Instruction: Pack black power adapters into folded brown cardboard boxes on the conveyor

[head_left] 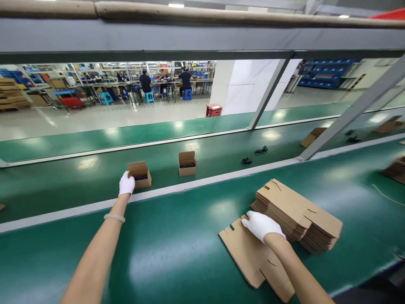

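- White-gloved left hand (127,184): its grip pinches the left side of an open box (144,183), which stands on the far green belt (69,185).
- Right hand (262,226): its grip pinches the upper edge of a flat carton (248,249) on the near surface (164,253).
- Cardboard stack (286,204): just beside the right hand.
- Second box (187,171): open, near the first, dark contents inside.

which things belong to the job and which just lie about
Likely job:
open brown cardboard box at white-gloved left hand
flat brown cardboard blank under white-gloved right hand
stacked brown cardboard blanks

Likely background:
red boxy stool
blue plastic stools
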Motion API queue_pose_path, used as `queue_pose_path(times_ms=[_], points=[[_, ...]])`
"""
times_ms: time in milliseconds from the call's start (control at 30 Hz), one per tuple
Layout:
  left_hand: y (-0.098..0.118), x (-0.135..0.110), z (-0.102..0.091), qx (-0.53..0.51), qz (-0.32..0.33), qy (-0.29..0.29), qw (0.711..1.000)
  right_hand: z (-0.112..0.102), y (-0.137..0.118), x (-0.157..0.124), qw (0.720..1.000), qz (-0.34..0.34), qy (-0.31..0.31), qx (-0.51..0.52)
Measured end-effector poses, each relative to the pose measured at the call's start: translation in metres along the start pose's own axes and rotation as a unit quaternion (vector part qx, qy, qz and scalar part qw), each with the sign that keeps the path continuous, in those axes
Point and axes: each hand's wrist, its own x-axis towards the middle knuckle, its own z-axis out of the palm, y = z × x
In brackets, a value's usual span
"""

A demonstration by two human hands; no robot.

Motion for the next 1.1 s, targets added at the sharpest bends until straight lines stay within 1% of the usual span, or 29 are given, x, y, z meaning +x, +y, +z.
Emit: queue_pose_path(times_ms=[67,133,233,300,333,367,400,433,467,500,533,567,600,633,667,733,800,867,900,933,967,1000,1033,1067,1100], points=[[-0.005,0.002,-0.008,-0.003,-0.03,-0.002,1.0,0.0,-0.001,-0.003,1.0,0.002,0.003,0.012],[-0.005,0.0,-0.014,-0.011,-0.046,0.006,0.999,-0.004,-0.002,-0.009,0.999,0.011,0.013,0.028],[0.007,-0.011,-0.023,-0.024,-0.044,0.057,0.997,-0.017,-0.005,-0.022,0.997,0.027,0.052,0.046],[0.021,-0.029,-0.022,-0.033,-0.023,0.102,0.994,-0.027,-0.009,-0.033,0.994,0.033,0.086,0.054],[0.029,-0.044,-0.019,-0.039,-0.005,0.115,0.993,-0.033,-0.014,-0.038,0.992,0.034,0.107,0.059],[0.036,-0.063,-0.014,-0.047,0.018,0.115,0.992,-0.038,-0.019,-0.042,0.989,0.03,0.13,0.063],[0.043,-0.087,-0.007,-0.057,0.049,0.091,0.993,-0.042,-0.026,-0.046,0.985,0.024,0.158,0.065],[0.049,-0.113,0.002,-0.067,0.079,0.053,0.993,-0.046,-0.035,-0.049,0.98,0.013,0.189,0.065],[0.055,-0.142,0.01,-0.083,0.12,-0.014,0.989,-0.048,-0.044,-0.051,0.973,0.0,0.222,0.064],[0.06,-0.172,0.017,-0.117,0.194,-0.153,0.962,-0.05,-0.053,-0.051,0.965,-0.017,0.253,0.063],[0.064,-0.199,0.024,-0.139,0.243,-0.276,0.919,-0.051,-0.061,-0.051,0.958,-0.037,0.278,0.064],[0.068,-0.224,0.028,-0.143,0.26,-0.368,0.881,-0.052,-0.068,-0.05,0.95,-0.061,0.297,0.07],[0.072,-0.243,0.03,-0.143,0.253,-0.417,0.861,-0.051,-0.073,-0.049,0.944,-0.088,0.308,0.083],[0.076,-0.256,0.031,-0.153,0.24,-0.453,0.845,-0.051,-0.077,-0.047,0.938,-0.113,0.313,0.102],[0.079,-0.264,0.03,-0.17,0.218,-0.472,0.837,-0.05,-0.079,-0.045,0.931,-0.131,0.316,0.129],[0.086,-0.262,0.024,-0.231,0.168,-0.492,0.823,-0.05,-0.078,-0.043,0.91,-0.167,0.311,0.217],[0.09,-0.248,0.018,-0.288,0.119,-0.485,0.817,-0.049,-0.075,-0.042,0.878,-0.226,0.27,0.324],[0.089,-0.232,0.014,-0.313,0.089,-0.457,0.828,-0.047,-0.074,-0.042,0.848,-0.293,0.206,0.392],[0.087,-0.226,0.013,-0.316,0.083,-0.439,0.837,-0.046,-0.075,-0.042,0.842,-0.308,0.196,0.397],[0.084,-0.222,0.012,-0.316,0.081,-0.421,0.846,-0.045,-0.077,-0.043,0.843,-0.307,0.215,0.385],[0.081,-0.219,0.011,-0.318,0.081,-0.404,0.854,-0.044,-0.079,-0.045,0.844,-0.299,0.265,0.359],[0.078,-0.218,0.011,-0.319,0.083,-0.39,0.86,-0.044,-0.083,-0.047,0.837,-0.292,0.332,0.322],[0.076,-0.217,0.011,-0.319,0.085,-0.378,0.865,-0.044,-0.086,-0.05,0.824,-0.296,0.4,0.273],[0.074,-0.218,0.01,-0.318,0.088,-0.371,0.868,-0.046,-0.09,-0.054,0.805,-0.314,0.453,0.218],[0.072,-0.218,0.008,-0.317,0.092,-0.367,0.87,-0.048,-0.093,-0.058,0.789,-0.342,0.484,0.162]])
